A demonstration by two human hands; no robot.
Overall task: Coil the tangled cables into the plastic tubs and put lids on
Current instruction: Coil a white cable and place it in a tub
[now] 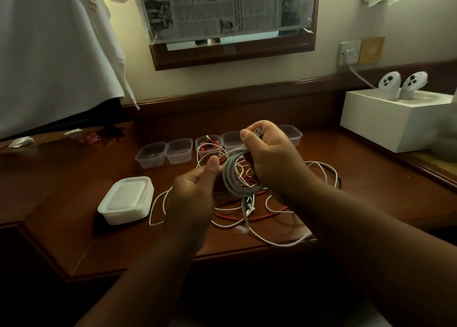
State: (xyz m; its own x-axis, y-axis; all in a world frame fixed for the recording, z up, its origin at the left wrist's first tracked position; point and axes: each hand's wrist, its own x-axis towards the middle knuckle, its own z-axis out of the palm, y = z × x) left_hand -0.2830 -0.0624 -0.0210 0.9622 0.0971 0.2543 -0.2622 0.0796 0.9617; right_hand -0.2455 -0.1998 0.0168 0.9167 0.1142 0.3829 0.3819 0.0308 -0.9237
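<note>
Above the middle of the dark wooden desk (74,183), both hands work on one white cable. The right hand (269,158) grips a bundle of white loops (237,176), its fingers curled round the top of the coil, while the thumb and forefinger pinch the cable's metal plug (258,131), which sticks up past the knuckles. The left hand (195,188) is closed too, its thumb pressed on a strand of the same cable just left of the coil. Below the hands, loose white cable (279,242) sprawls over the desk, tangled with a red cable (249,218), and one loop reaches the near edge. Beyond the hands stands a row of clear plastic tubs (179,151) without lids; the two on the left show nothing inside, the third holds a coiled red cable (209,145), and two more on the right are partly hidden behind the right hand. On the near left, a stack of white lids (126,199) sits well apart from the tubs. At the far right, a white box (385,126) holds two white controllers (403,84). A newspaper-covered mirror (227,17) hangs on the far wall, and white cloth (57,50) hangs at the left.
</note>
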